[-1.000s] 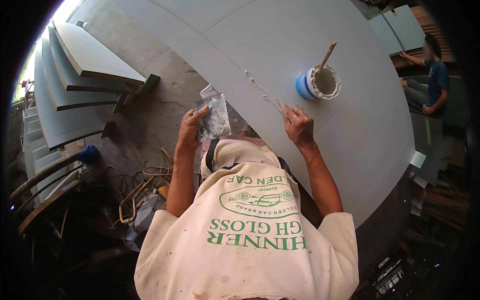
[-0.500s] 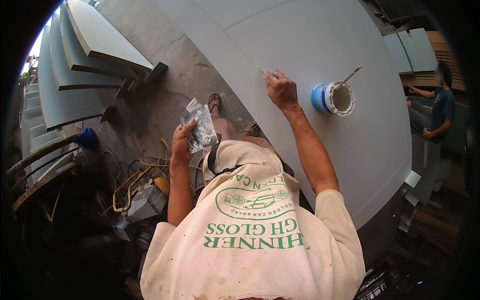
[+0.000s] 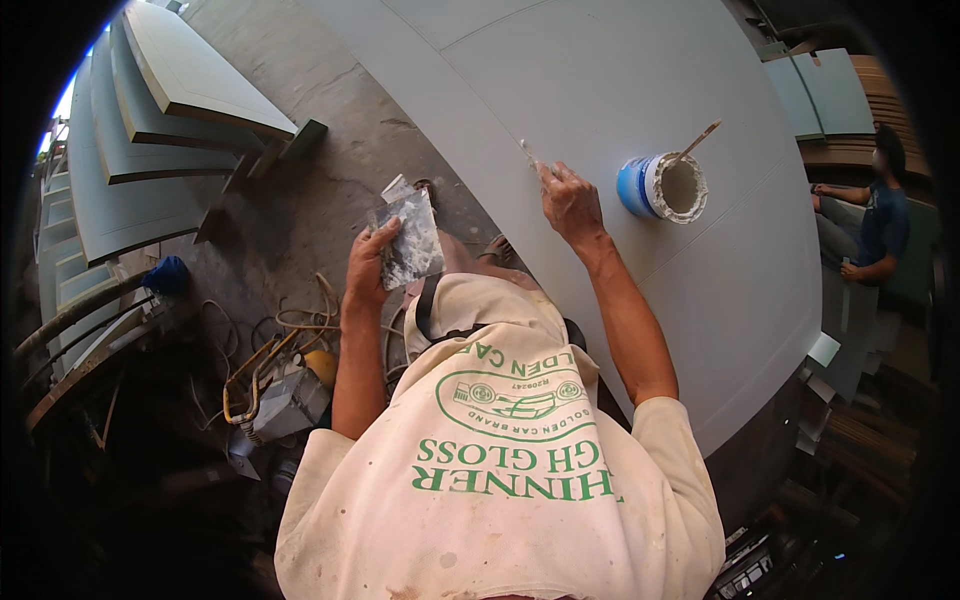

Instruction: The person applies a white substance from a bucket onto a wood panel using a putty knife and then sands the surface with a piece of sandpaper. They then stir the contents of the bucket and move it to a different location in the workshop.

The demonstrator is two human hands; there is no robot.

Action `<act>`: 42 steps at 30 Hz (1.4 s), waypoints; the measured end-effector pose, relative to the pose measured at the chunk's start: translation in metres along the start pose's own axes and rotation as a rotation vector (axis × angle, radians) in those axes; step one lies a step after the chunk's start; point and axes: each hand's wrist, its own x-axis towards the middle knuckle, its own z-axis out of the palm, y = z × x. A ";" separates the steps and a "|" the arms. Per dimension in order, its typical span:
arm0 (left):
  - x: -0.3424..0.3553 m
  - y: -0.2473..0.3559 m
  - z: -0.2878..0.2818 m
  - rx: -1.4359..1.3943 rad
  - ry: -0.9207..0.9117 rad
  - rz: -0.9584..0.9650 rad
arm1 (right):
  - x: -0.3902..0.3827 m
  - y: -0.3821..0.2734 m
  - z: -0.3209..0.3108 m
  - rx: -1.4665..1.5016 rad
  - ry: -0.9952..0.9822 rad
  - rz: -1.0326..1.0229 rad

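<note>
A large pale grey panel (image 3: 720, 300) lies in front of me and to the right. Over it, my right hand (image 3: 573, 208) is closed around a small putty knife (image 3: 535, 163), most of which the fingers hide. A white dab (image 3: 524, 146) shows just past the blade, near a fine line in the panel. Lower and to the left, my left hand (image 3: 369, 262) grips a flat metal plate (image 3: 413, 243) smeared with white putty, thumb on top. Another pale blade (image 3: 398, 188) sticks out behind the plate. Beside my right hand stands an open blue can (image 3: 636, 187) of whitish paste, a stick (image 3: 701, 141) leaning out of it.
Several grey panels (image 3: 200, 70) lean in a row at the left. Hoses (image 3: 310, 320) and a grey metal box (image 3: 290, 400) lie on the concrete floor (image 3: 330, 190). At the far right a person (image 3: 880, 225) in a dark blue shirt sits beside stacked boards (image 3: 875, 90).
My right hand has drawn slightly down and right with the putty knife, and the white dab now shows clearly. My left hand and the plate have shifted slightly. The seated person's arm has lowered.
</note>
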 end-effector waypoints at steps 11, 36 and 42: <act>0.007 -0.013 0.035 0.063 -0.050 -0.067 | -0.123 0.021 -0.040 0.057 0.026 0.050; 0.010 -0.046 0.128 0.185 -0.401 -0.382 | -0.084 -0.071 -0.065 1.797 0.239 0.758; -0.001 -0.021 0.123 0.075 -0.313 -0.248 | -0.023 -0.046 -0.057 1.137 0.062 0.731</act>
